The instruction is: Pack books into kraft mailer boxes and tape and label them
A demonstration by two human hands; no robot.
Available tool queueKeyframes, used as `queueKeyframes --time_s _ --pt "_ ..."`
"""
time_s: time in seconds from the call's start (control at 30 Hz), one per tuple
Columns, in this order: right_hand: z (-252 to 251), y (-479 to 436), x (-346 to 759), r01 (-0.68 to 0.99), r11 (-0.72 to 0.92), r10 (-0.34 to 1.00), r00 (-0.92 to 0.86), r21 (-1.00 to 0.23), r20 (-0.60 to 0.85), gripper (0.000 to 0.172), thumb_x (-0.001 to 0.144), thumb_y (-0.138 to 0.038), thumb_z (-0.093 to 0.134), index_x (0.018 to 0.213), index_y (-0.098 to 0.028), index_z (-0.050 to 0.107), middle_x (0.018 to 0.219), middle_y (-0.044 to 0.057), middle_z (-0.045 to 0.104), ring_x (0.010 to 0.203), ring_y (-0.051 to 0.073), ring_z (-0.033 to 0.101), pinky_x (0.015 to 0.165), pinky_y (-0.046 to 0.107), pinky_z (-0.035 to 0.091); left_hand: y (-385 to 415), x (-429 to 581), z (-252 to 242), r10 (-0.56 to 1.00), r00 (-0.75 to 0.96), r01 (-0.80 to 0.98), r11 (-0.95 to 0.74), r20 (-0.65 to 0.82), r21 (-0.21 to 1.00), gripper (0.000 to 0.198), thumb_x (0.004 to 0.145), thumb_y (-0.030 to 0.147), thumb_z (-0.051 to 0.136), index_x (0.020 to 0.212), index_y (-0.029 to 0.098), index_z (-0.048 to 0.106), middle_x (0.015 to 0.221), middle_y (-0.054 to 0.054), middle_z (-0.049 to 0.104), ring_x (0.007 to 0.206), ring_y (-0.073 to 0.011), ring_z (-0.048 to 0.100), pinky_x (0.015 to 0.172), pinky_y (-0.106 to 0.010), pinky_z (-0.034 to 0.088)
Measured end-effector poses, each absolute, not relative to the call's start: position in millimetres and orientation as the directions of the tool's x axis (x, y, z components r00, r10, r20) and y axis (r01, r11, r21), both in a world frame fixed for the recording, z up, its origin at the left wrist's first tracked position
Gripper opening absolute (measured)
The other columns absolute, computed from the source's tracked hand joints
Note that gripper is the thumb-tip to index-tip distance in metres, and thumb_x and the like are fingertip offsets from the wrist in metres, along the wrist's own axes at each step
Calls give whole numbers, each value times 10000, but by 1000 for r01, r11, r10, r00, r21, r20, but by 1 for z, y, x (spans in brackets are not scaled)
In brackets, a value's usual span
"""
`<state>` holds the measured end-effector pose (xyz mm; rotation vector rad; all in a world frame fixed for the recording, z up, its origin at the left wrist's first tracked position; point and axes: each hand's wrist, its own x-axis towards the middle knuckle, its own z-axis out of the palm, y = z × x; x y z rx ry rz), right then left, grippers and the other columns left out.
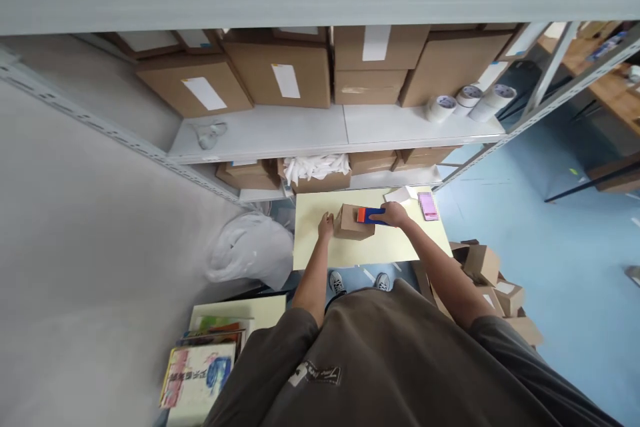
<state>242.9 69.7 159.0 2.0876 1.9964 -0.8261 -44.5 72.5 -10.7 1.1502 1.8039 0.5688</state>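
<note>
A small brown cardboard box (354, 231) sits on the pale yellow table (395, 252) in front of me. My left hand (326, 225) is closed at the box's left end, its fingers curled at the edge there. In my right hand (395, 214) is a flat blue thing with an orange-red end (367, 215), lying over the top of the box. Its exact kind cannot be made out. Beyond the right hand lies a white piece of paper or card (400, 194), and a pink-purple stack (428, 206) rests near the table's right edge.
Ahead stands a metal shelf (300, 130) with cardboard cartons (303, 73), tape rolls (441, 107) and a carton of white material (316, 167). A white plastic bag (253, 250) bulges at the left. Books (200, 370) lie lower left; loose cardboard boxes (483, 265) are heaped at right.
</note>
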Motion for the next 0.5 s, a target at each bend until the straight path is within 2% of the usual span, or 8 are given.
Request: queueKeyframes --time_s 0.07,0.13,0.23,0.33,0.5 --pt "165 77 213 970 -82 876 -40 -230 -481 547 828 -740 749 941 -205 784 985 122 787 930 271 729 682 284 457 72 -57 3 919 -128 436 390 -374 811 534 1108 487 405 1524 195 566 1561 -123 616 1432 -250 589 1154 -329 463" --pt "168 82 193 976 -80 868 -32 -202 -495 548 827 -723 761 968 -195 791 1026 140 787 974 285 732 711 291 478 70 -62 17 944 -62 420 320 -325 849 558 1106 507 413 1557 204 539 1585 -108 595 1458 -237 566 1181 -316 441" --pt "170 86 181 978 -102 854 -9 -184 -521 550 818 -704 782 989 -181 798 1042 153 788 994 297 736 734 300 500 66 -53 31 929 -2 472 328 -371 818 595 1086 558 456 1565 213 526 1551 -121 624 1428 -280 592 1158 -362 468" --pt "169 86 186 975 -119 847 0 -190 -531 586 803 -727 786 993 -173 799 1055 158 789 993 302 740 735 309 510 61 -34 37 909 -7 517 360 -416 777 560 1099 562 393 1506 221 572 1449 -133 697 1318 -315 666 1080 -413 521" --pt "168 80 216 968 -140 846 8 -207 -533 632 792 -760 782 1020 -170 798 1043 161 789 977 295 744 746 309 516 55 2 41 910 -37 518 370 -412 771 524 1122 508 320 1434 213 620 1373 -138 736 1233 -307 708 1030 -413 548"
